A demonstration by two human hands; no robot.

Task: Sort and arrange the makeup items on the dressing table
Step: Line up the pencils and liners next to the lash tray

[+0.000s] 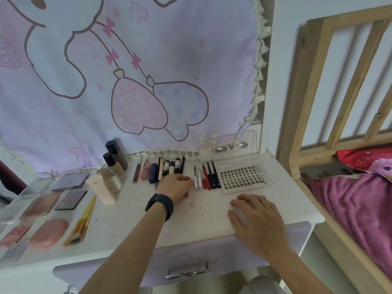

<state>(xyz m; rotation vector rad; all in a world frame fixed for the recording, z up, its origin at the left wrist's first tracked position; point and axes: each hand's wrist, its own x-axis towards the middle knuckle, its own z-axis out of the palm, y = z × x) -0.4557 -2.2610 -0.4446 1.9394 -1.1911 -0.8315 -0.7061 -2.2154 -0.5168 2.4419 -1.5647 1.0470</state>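
Head view, left grip (177, 185): fingers curled, tips apparently pinching the lower end of a small white tube (195, 181), centre of frame; black band on the wrist.
Right grip (255, 217): flat and relaxed on the surface (131, 221), lower right of centre, holding nothing.
Tube position: lying on the surface, leftmost in the liner row (209, 176) of white, red and black sticks set side by side, just left of the lash case.
Step in hand (judged): squaring that tube up with its row; most of the sorting looks done.
Next move calls for: a light nudge to set it parallel and flush with its neighbours without knocking them, then release.
Lash case (235, 163): clear, lid (244, 141) raised at the back; holds ordered rows of dark lash clusters.
Clear tray (12, 209): left edge of frame; palettes lie on or beside it, cannot tell which.
Drawer (212, 249): under the surface, closed; contents hidden.
Other groups: mascara row (169, 166) left of the grip; foundation bottles (115, 160) further left; brushes (84, 221) lower left.
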